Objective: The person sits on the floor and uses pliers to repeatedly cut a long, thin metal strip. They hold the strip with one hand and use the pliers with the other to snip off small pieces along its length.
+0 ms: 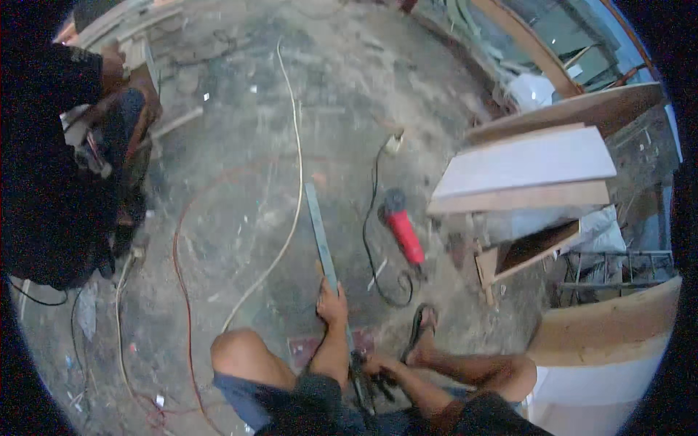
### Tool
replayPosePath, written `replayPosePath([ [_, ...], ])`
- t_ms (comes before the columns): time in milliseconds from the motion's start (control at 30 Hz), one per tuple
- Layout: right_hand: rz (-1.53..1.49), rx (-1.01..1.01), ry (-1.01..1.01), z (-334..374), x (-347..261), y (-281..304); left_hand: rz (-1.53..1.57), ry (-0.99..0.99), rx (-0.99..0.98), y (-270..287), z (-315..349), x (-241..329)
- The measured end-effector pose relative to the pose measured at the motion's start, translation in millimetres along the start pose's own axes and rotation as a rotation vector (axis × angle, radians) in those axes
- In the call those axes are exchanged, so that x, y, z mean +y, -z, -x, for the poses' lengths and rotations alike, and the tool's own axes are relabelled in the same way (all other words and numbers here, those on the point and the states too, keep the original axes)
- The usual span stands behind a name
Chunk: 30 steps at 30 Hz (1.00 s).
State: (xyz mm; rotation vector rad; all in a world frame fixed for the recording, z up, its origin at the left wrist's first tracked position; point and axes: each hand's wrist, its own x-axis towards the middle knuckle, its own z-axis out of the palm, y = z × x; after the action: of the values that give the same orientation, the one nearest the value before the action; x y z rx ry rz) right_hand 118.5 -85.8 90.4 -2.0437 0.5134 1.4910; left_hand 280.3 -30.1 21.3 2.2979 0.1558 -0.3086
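Strip point(321, 232), lower end unclear, L fingers point(335, 297) clasping it, R fingers point(376, 365) blurred (can't tell grip)

Grey floor point(236, 116) (stained) bears red power tool point(404, 236); pale cable point(299, 138).

You have dim, diffuse light; white panel point(527, 161) bright. Your right hand point(379, 366) looks murky, blurred; fisheye bends edges, corners black.
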Motion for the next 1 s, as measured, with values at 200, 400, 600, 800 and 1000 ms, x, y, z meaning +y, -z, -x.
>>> replayPosePath([
  [200, -0.061, -0.119, -0.038, 8.2, 1.3, -2.7, -0.066, -0.009, 0.008, -7.2, -2.7, -16.8],
  [400, -0.237, -0.148, -0.105, 20.8, -7.2, 27.6, -0.082, -0.121, 0.192, -17.7, -7.4, -22.6],
  [600, -0.329, -0.169, -0.057, 57.6, -48.3, 52.7, -0.088, -0.075, 0.093, -14.9, -0.7, -22.7],
  [800, -0.174, -0.169, -0.097, 37.4, -5.1, 46.6, -0.004, -0.069, 0.062, -22.2, 3.7, -3.9],
  [1000, -0.168, -0.214, -0.132, 39.4, -16.5, 49.8, -0.059, -0.046, 0.039, -19.2, 0.7, -14.8],
])
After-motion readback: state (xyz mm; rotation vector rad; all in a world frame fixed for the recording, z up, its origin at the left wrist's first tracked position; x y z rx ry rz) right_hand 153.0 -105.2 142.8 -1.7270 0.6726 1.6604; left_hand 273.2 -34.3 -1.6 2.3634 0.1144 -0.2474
